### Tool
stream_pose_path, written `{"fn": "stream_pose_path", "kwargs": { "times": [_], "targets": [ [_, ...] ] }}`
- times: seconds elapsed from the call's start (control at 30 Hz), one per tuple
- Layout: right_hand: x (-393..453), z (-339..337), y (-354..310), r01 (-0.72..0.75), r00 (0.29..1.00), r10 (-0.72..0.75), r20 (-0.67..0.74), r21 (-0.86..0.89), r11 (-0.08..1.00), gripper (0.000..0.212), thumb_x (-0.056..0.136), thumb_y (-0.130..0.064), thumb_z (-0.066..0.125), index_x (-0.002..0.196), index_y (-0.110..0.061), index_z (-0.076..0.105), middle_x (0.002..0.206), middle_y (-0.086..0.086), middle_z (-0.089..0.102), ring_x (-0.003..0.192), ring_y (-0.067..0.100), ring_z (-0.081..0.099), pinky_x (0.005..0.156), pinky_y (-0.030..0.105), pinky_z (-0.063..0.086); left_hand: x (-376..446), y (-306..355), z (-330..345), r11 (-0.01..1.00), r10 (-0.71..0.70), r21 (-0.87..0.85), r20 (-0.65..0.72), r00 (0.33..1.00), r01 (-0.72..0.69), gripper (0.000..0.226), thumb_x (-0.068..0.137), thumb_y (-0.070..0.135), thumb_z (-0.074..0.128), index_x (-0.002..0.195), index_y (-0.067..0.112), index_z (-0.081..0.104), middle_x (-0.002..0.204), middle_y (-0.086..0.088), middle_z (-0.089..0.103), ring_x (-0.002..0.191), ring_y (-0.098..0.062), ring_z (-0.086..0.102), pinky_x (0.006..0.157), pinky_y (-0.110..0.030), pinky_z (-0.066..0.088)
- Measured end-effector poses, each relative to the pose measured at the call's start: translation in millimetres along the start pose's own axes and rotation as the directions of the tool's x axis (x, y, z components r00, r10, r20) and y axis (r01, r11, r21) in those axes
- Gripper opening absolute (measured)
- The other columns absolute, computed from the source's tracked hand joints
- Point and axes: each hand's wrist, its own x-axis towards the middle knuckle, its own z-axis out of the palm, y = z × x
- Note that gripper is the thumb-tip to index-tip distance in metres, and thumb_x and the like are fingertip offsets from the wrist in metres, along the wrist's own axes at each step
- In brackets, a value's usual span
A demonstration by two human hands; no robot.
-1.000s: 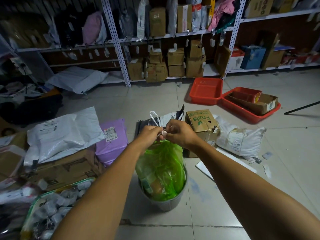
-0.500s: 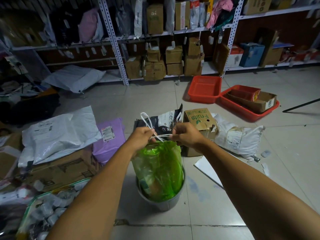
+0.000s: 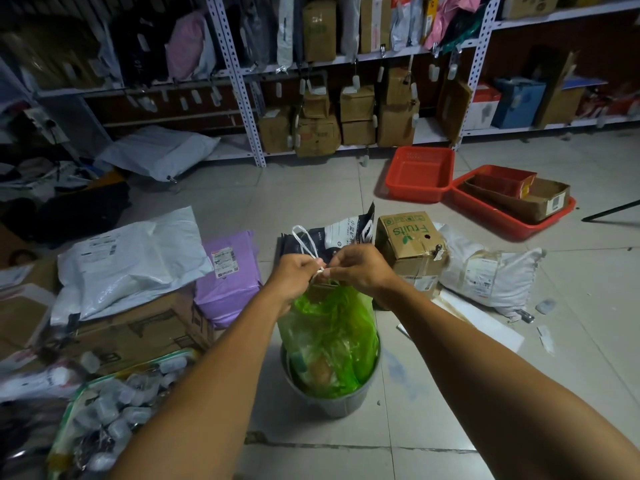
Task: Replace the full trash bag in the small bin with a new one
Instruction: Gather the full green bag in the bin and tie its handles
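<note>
Head view showed my left hand (image 3: 300, 271) and right hand (image 3: 358, 268) meeting above the green trash bag (image 3: 329, 337), each pinched shut on the white drawstring (image 3: 304, 242), with a small knot between the fingertips and a loop standing up behind the left hand. The bag sat in the small grey bin (image 3: 332, 401), its lower half inside and its gathered neck pulled up well above the rim. The bin stood on the tiled floor (image 3: 571, 323), just in front of a dark printed pouch (image 3: 341, 233) and near a cardboard fruit box (image 3: 410, 244). I judged the tie to be only half made. If I hauled up now, the knot could slip and the mouth reopen, spilling waste. The film looked thin, and something stiff showed brown near the neck; a sharp tug might split it. The light bin could also ride up with the bag.
</note>
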Motion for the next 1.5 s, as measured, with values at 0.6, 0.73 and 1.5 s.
{"fn": "stream_pose_path", "kwargs": {
  "times": [0.6,0.73,1.5],
  "targets": [
    [-2.5,-0.9,0.2,0.017,0.994,0.035,0.105,-0.456,0.890,0.022,0.094,-0.009,0.052,0.096,-0.009,0.074,0.096,0.010,0.071,0.089,0.022,0.064,0.076,0.031,0.049,-2.1,-5.2,-7.4,0.965,0.150,0.227,-0.062,0.987,-0.133,0.025,0.090,0.000,0.060,0.095,0.016,0.078,0.099,0.004,0.071,0.093,-0.014,0.066,0.090,-0.032,0.053],
    [-6.3,-2.4,-0.9,-0.036,0.987,0.095,0.133,-0.393,0.919,0.022,0.092,-0.007,0.050,0.086,-0.006,0.071,0.078,0.004,0.063,0.074,0.016,0.056,0.065,0.029,0.044,-1.3,-11.6,-5.7,0.965,0.158,0.213,-0.015,0.987,-0.151,0.022,0.089,0.005,0.064,0.105,0.013,0.076,0.106,0.001,0.073,0.099,-0.015,0.066,0.096,-0.036,0.053],
    [-0.2,8.4,4.8,0.039,0.966,-0.148,-0.211,-0.445,0.895,0.019,0.091,-0.010,0.057,0.087,-0.004,0.075,0.081,0.010,0.076,0.077,0.018,0.071,0.076,0.034,0.058,-0.6,-9.5,-3.4,0.940,0.264,0.232,-0.025,0.964,-0.251,0.014,0.081,0.009,0.075,0.081,0.023,0.073,0.111,-0.003,0.048,0.095,-0.019,0.064,0.085,-0.027,0.055]
  ]
}}
